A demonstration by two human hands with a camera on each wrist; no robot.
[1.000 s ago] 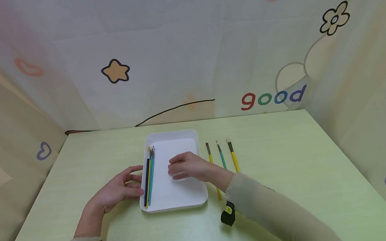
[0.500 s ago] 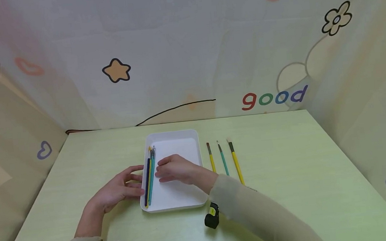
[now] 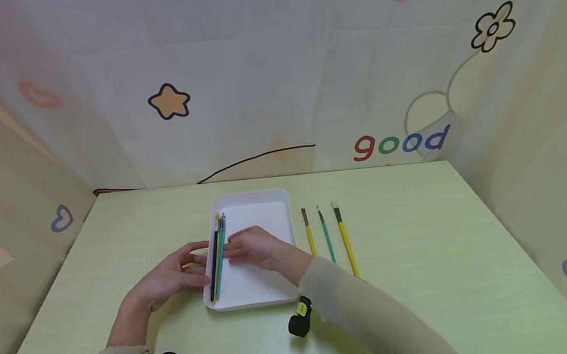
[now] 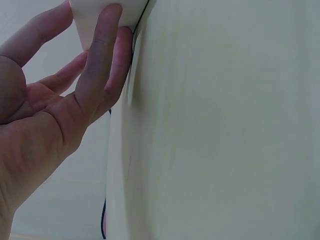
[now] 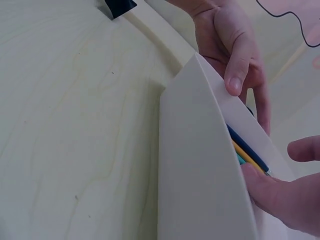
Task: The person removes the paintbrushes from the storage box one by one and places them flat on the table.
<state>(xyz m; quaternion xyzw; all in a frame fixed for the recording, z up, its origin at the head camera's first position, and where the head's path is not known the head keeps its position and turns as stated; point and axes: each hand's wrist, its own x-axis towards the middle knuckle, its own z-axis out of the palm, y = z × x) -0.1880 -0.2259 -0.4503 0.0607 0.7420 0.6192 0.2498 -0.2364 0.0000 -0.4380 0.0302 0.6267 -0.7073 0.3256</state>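
Observation:
A white rectangular tray (image 3: 256,212) lies on the table. Along its left wall rest several slim paintbrushes, side by side: a navy one (image 3: 214,262), a yellow one and a teal one (image 3: 221,261). My left hand (image 3: 171,277) is spread against the outside of that wall; the left wrist view has its fingertips touching the tray (image 4: 92,25). My right hand (image 3: 259,250) reaches into the tray with its fingertips at the teal brush. In the right wrist view, the thumb of the right hand (image 5: 292,202) touches the brushes, while a finger stands apart above them.
Right of the tray lie three more paintbrushes on the table: a thin yellow one (image 3: 309,234), a teal one (image 3: 326,232) and a thicker yellow one (image 3: 345,236). My right sleeve (image 3: 355,300) covers part of their lower ends. A patterned curtain (image 3: 235,91) stands behind the table.
My right hand has moved left across the tray, from its middle to the brushes at the left wall. My left hand has stayed at the tray's side.

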